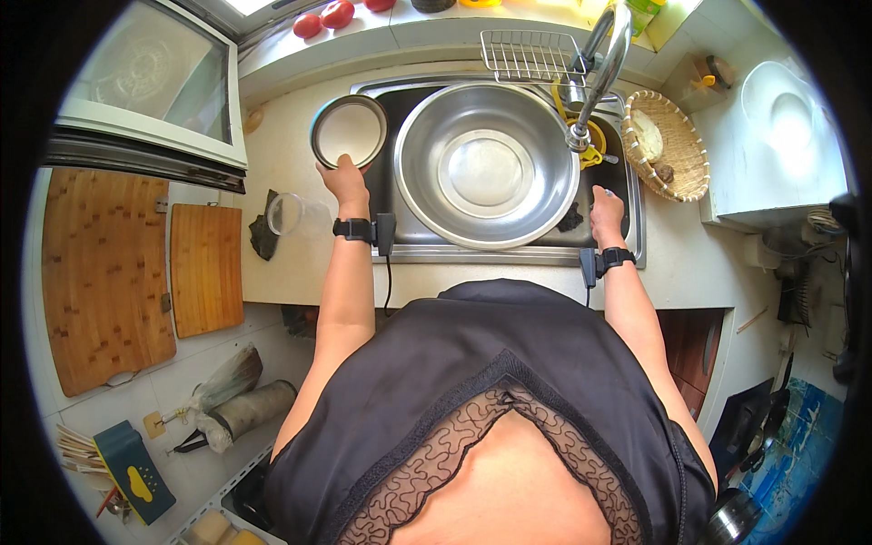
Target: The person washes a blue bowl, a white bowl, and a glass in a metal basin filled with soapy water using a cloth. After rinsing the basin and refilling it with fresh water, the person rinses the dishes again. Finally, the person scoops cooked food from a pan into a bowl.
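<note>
My left hand (344,182) grips the near rim of a round bowl (351,128) with a pale inside and a dark rim, thumb over the edge. The bowl is at the sink's left edge. A large stainless steel basin (487,167) rests in the sink (593,256), and nothing shows inside it. To the basin's right, my right hand (606,212) is low over the dark sink with curled fingers; its palm is hidden. A dark crumpled scrap (570,218) lies beside it. Above the basin's right side hangs the faucet head (578,139).
A wire rack (531,56) sits by the faucet. On the right is a woven basket (674,150) holding pale food. A clear plastic cup (286,214) and a dark cloth-like piece (263,235) lie left. The open window sash (153,82) juts over the counter's left end.
</note>
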`<state>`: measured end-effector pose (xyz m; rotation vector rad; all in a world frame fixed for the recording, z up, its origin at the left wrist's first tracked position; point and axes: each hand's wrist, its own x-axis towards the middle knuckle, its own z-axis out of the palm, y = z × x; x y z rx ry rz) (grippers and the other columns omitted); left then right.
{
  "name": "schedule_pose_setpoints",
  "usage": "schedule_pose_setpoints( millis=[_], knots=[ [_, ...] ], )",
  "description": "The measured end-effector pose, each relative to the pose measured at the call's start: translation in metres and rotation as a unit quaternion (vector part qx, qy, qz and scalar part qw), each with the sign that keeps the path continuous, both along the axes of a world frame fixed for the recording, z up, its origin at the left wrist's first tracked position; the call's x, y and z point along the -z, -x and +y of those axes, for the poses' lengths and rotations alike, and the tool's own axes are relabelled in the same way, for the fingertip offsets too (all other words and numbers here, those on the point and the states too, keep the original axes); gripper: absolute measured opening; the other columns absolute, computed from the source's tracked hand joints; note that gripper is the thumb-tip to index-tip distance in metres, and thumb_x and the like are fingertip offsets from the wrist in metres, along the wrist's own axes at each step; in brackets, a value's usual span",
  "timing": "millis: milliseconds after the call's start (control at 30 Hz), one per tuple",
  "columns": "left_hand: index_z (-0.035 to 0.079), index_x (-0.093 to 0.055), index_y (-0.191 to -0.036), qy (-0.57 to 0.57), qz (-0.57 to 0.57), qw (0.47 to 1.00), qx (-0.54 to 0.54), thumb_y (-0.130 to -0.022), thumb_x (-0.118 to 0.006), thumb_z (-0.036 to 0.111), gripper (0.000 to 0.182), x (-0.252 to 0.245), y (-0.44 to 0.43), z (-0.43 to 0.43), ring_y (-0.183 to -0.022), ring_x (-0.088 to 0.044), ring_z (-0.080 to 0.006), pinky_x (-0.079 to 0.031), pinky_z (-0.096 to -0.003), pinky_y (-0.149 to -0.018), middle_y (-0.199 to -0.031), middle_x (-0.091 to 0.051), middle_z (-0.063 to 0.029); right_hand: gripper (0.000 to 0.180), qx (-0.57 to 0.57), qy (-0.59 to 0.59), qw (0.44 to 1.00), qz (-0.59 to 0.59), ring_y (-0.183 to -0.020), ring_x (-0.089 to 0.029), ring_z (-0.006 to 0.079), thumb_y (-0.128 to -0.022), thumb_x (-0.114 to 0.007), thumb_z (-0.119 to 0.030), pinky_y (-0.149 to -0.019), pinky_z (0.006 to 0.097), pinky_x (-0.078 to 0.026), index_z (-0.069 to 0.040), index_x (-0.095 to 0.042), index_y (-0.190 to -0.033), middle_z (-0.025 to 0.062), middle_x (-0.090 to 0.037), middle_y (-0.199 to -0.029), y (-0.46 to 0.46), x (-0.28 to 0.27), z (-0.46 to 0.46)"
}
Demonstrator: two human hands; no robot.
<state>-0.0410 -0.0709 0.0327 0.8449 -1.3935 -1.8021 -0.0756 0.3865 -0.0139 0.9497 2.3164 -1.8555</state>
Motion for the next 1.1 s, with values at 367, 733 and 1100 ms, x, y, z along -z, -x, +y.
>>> schedule_pose_setpoints(
  millis=[367, 733, 1100],
  knots=[
    [0.008, -0.041, -0.129, 0.677, -0.112, 0.727, 0.015, -0.077, -0.062, -0.001, 0.057, -0.033, -0.024, -0.001, -0.105, -0.059, -0.0351, -0.054, -0.0394, -0.080, -0.122, -0.056, -0.0162, 0.039, -0.123, -0.264, 0.956, 0.030, -0.077, -0.058, 0.0458, -0.080, -0.049, -0.035, -0.071, 0.0466, -0.046, 0.002, -0.061, -0.073, 0.0263, -0.060, -0.076, 0.007, 0.004, 0.019],
    [0.009, -0.044, -0.130, 0.712, -0.082, 0.697, 0.033, -0.076, -0.060, -0.004, 0.058, -0.046, -0.021, 0.003, -0.107, -0.060, -0.0319, -0.055, -0.0370, -0.078, -0.120, -0.058, -0.0141, 0.040, -0.147, -0.284, 0.947, 0.043, -0.080, -0.058, 0.0451, -0.082, -0.047, -0.036, -0.074, 0.0478, -0.046, 0.000, -0.063, -0.076, 0.0255, -0.061, -0.079, 0.006, 0.001, 0.020],
    [0.003, -0.042, -0.125, 0.244, -0.355, 0.860, 0.273, -0.080, -0.054, 0.006, 0.046, 0.010, 0.014, 0.105, -0.082, -0.066, -0.0384, -0.057, -0.0445, -0.063, -0.108, -0.058, -0.0280, 0.033, -0.127, -0.111, 0.986, 0.009, -0.042, -0.043, 0.0135, -0.087, -0.057, -0.033, -0.038, 0.0313, -0.032, -0.008, -0.057, -0.065, 0.0039, -0.052, -0.051, 0.021, -0.010, 0.014]
  ],
)
